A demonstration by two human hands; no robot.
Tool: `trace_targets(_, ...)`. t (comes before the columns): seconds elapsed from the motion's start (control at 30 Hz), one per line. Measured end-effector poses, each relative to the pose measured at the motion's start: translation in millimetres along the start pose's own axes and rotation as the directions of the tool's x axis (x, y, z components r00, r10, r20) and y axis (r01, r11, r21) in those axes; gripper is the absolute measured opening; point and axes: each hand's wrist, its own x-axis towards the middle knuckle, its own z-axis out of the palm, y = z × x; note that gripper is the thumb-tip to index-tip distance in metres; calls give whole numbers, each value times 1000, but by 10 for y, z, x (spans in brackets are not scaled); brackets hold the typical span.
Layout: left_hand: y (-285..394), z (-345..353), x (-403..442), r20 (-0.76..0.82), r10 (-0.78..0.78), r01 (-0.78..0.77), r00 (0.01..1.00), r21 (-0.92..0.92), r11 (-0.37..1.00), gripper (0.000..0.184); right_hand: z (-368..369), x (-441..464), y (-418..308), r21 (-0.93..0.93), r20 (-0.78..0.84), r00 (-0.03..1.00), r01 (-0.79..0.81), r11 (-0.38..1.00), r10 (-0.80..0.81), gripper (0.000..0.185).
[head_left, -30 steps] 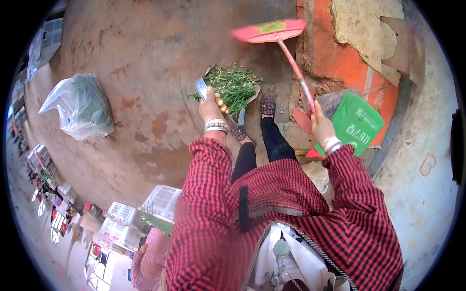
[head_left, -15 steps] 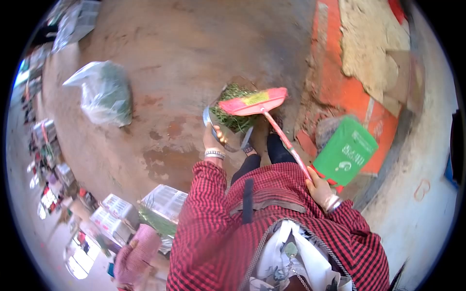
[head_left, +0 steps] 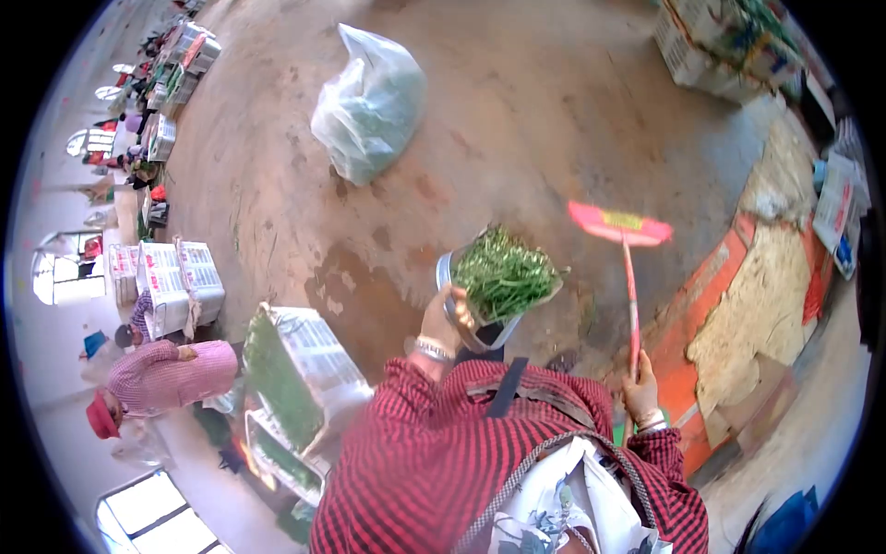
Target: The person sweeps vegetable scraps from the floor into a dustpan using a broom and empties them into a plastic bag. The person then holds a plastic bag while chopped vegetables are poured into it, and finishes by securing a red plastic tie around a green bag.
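My left hand [head_left: 443,321] is closed around the grey rim-like handle of a dustpan [head_left: 444,270]. A heap of cut green stems [head_left: 506,273] fills the dustpan, which is held off the floor in front of my body; its underside is hidden. My right hand [head_left: 640,391] grips the pink handle of a broom [head_left: 633,309]. The broom's pink and yellow head points away from me, to the right of the dustpan. Whether its bristles touch the floor I cannot tell.
A clear plastic bag [head_left: 369,111] with green stuff inside stands on the brown floor ahead. White crates with greenery [head_left: 318,360] are at my left, near a person in a red hat [head_left: 171,379]. Orange sheeting [head_left: 683,374] and a crate stack [head_left: 701,60] lie rightward.
My view has turned left. The dustpan with the green stems has been raised toward me, and the broom has swung away to the right, apart from the stems it was over before.
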Motion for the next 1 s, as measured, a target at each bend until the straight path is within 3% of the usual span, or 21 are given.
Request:
trace_targets(0.2,1001,237,-48,234,54,-20,971,-144,989,26,332,541,-1135,41,50,998,-27,999,25,56)
trace_targets(0.27,1361,328,-31,442,91,-45,892,-114,992,26,457,853,-1446,87,80,997,-10,996,3,55)
trace_targets(0.33,1664,374,-171,474,165,-109,865,-144,984,29,540,962,-1752,-11,93,985,150,989,-148,60)
trace_targets(0.4,2000,449,-105,550,272,-206,789,-181,962,29,661,1130,-2504,106,136,984,-125,986,111,64)
trace_targets(0.43,2161,492,-57,554,314,-228,771,-221,948,29,707,1307,-2676,47,165,981,-112,993,103,65)
trace_targets(0.53,2576,465,-36,471,394,-273,790,-306,912,28,832,1793,-3000,-76,238,971,49,996,-29,64)
trace_targets(0.7,3237,580,259,252,559,-440,790,-402,803,32,1287,3057,-3880,-60,338,932,159,985,-130,41)
trace_targets(0.83,3575,714,264,75,621,-527,780,-456,717,33,1664,4118,-4890,16,411,886,227,974,-213,43)
trace_targets(0.9,3736,805,337,56,664,-563,745,-480,673,34,1932,4449,-5547,-13,440,886,167,986,-144,45)
trace_targets(1.0,3906,842,524,13,673,-571,739,-517,638,35,2453,4685,-5941,-126,464,880,182,975,-105,48)
